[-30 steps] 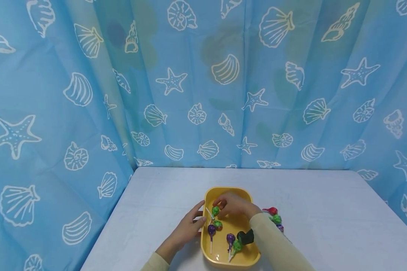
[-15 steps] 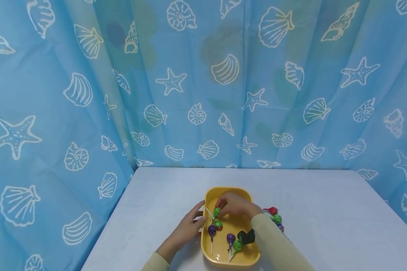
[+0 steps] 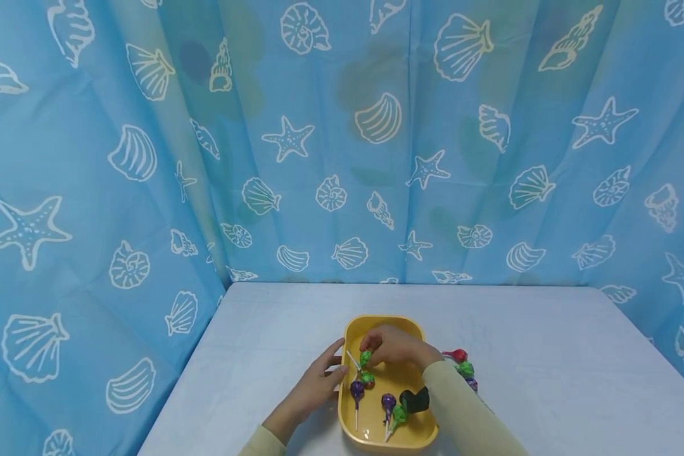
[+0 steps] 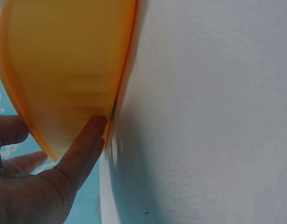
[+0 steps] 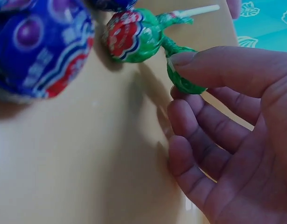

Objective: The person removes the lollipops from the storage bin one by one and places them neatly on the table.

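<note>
Below the middle of the head view, a yellow tray (image 3: 390, 380) stands on a white table (image 3: 279, 323), with a person's two hands at it. The left hand (image 3: 319, 378) is at the tray's left side, its fingers spread and mostly straight; the left wrist view shows them touching the outer wall and rim. The right hand (image 3: 396, 347) reaches into the tray's upper half, thumb and fingertips pinching the head of a green lollipop (image 3: 365, 358) near the left wall.

Just below that lies a green-and-red lollipop (image 3: 367, 379), and below it a purple lollipop (image 3: 356, 389) with its stick towards the bottom of the frame. Lower in the tray, a second purple lollipop (image 3: 388, 401) lies beside another green lollipop (image 3: 399, 413). Right of these shows a dark object (image 3: 415, 401), too unclear to identify.

Outside the tray, right of the right forearm, red (image 3: 456, 354), green and purple lollipops show in a row. A blue curtain (image 3: 330, 158) with white shells and starfish fills the upper frame.
</note>
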Available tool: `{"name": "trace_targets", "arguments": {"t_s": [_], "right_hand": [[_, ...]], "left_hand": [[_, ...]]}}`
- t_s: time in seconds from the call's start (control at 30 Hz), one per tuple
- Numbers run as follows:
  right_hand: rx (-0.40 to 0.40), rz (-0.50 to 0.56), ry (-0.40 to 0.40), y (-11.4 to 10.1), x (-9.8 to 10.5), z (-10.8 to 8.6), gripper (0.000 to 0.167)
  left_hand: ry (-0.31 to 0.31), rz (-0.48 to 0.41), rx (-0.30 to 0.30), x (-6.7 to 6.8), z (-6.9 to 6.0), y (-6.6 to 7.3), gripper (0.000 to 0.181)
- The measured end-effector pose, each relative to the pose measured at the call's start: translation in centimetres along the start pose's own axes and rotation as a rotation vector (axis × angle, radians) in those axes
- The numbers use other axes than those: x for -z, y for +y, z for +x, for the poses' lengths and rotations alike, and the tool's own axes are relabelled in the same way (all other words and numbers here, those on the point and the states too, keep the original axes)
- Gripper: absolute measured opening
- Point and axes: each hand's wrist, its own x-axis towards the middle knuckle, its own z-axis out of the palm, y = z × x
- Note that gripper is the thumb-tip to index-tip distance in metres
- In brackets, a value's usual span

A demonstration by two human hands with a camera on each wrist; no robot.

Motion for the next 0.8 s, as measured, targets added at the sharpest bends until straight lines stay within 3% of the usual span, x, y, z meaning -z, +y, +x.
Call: {"name": "trace_targets", "arguments": {"t_s": [0.47, 0.8], "right_hand": [[-0.018, -0.083, 0.088, -1.2, 1.0, -1.4, 0.027], [0.111, -0.097, 0.216, -0.9, 2.6, -3.1, 0.022]], "left_hand": [[0.004, 0.001, 0.003, -0.1, 0.0, 0.0, 0.060], [0.018, 0.012, 0.006, -0.3, 0.0, 0.1, 0.060]]}}
